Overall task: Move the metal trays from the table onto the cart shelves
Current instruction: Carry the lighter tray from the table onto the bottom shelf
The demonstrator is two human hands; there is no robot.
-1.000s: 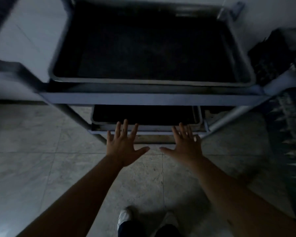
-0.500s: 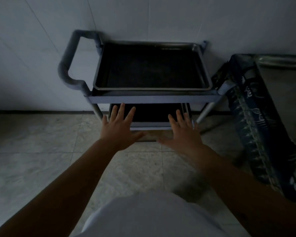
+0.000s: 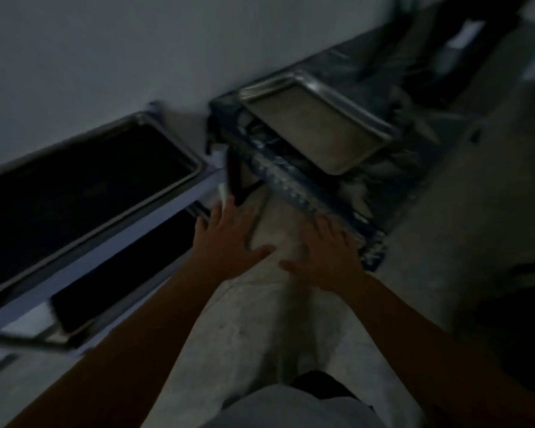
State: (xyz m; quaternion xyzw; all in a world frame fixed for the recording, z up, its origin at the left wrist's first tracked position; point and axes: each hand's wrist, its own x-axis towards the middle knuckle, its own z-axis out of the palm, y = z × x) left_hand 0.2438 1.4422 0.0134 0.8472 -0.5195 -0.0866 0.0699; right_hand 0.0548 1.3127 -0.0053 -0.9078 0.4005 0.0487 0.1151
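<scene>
A shiny metal tray (image 3: 315,125) lies on the table (image 3: 294,183), which wears a dark blue patterned cloth, at the upper right. The grey cart (image 3: 112,245) stands at the left against the wall. A dark tray (image 3: 74,186) fills its top shelf and another tray (image 3: 127,273) lies on the shelf below. My left hand (image 3: 229,239) is empty with fingers spread, just right of the cart's corner. My right hand (image 3: 328,257) is empty too, fingers apart, over the floor by the table's near edge. The view is dim and blurred.
A white wall (image 3: 105,57) runs behind the cart and the table. Pale floor tiles (image 3: 275,304) lie between them beneath my arms. Dark, indistinct objects (image 3: 476,57) stand at the far right.
The view has swung to the right, so the cart now sits at the left and the table's tray has come into sight. Both hands stay empty and have moved toward the table.
</scene>
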